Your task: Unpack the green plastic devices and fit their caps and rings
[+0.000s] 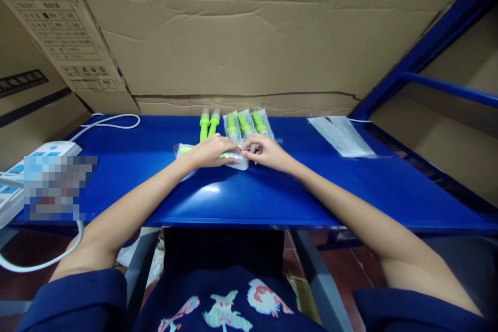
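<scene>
a: what's in hand rn?
b: clear bag (241, 165) w/ a green stick (185, 150) inside, on the blue worktop (210, 197). l hand (213, 151) grips it from above, fingers bent over. r hand (265, 151) is at the bag's right end, thumb + fingertip drawn together; can't tell if film's pinched between.
a: which step, u think?
b: prob. tidying or closing the bag's end. next move calls for a light fingertip pinch imo, w/ the l hand holding the bag steady.
a: materials etc.?
b: bag's thin, crinkly, see-thru film. just beyond the bag, 3 bagged sticks (244, 123) side by side. beyond its left part, 2 bare sticks (204, 127): slim green handles, collars, clear tips, prob. plastic. well right of the bag, flat bags (342, 136), whitish. worktop's smooth, glossy.
</scene>
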{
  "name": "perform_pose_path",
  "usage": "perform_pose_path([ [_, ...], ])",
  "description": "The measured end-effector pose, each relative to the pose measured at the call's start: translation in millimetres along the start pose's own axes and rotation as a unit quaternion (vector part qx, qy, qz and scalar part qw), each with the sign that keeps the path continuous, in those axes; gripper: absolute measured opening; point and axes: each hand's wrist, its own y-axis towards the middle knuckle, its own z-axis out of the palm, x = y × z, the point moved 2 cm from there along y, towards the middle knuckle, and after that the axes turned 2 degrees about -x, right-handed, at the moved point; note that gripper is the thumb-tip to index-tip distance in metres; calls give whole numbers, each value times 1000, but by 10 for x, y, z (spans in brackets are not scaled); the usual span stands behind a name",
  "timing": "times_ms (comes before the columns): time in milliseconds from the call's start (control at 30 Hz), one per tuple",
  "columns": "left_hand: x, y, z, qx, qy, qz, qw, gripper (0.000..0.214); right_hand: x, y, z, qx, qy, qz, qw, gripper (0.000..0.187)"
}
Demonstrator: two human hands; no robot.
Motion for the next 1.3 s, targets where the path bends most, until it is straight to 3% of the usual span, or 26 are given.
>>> perform_pose_path([
  [133, 54, 0, -16, 4, -85, 6, 996, 30, 10, -6, 2, 16, -10, -28, 999, 22],
  [233, 79, -8, -43, 8, -114, -27, 993, 29, -11, -12, 17, 43, 6, -22, 999, 22],
  [533, -59, -49, -144, 116, -25, -120, 986, 47, 60, -40, 36, 43, -12, -120, 992, 28],
  [667, -54, -55, -138, 122, -24, -158, 980, 50, 46, -45, 48, 9, -42, -153, 987, 28],
  [900, -47, -52, -132, 113, -37, -174, 978, 53, 14, -33, 70, -55, -49, -124, 990, 35],
  [1133, -48, -72, -116, 104, -15, -142, 984, 62, 71, -64, 168, -65, 43, -74, 994, 37],
  [1300, -57, -74, -151, 123, -13, -127, 984, 58, 108, -72, 106, -114, 33, -25, 993, 23],
])
